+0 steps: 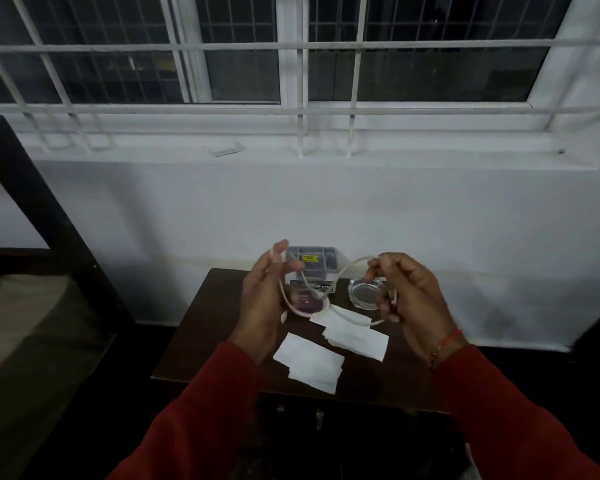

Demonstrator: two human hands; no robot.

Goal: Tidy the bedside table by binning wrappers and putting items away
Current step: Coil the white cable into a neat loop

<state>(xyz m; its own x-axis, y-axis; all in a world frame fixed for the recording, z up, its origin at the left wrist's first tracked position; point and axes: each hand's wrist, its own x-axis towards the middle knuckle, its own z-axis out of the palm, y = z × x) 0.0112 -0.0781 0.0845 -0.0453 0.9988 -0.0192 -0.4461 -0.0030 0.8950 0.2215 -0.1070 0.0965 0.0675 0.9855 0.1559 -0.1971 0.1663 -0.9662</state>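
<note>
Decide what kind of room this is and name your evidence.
Probably a bedroom: a small dark table against the wall under a barred window, with what looks like a bed beside it.

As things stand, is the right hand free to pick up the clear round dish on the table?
Probably not yet. The right hand hovers just above the clear round dish, nothing between them, but its fingers grip the white cable, which the left hand also holds.
</note>
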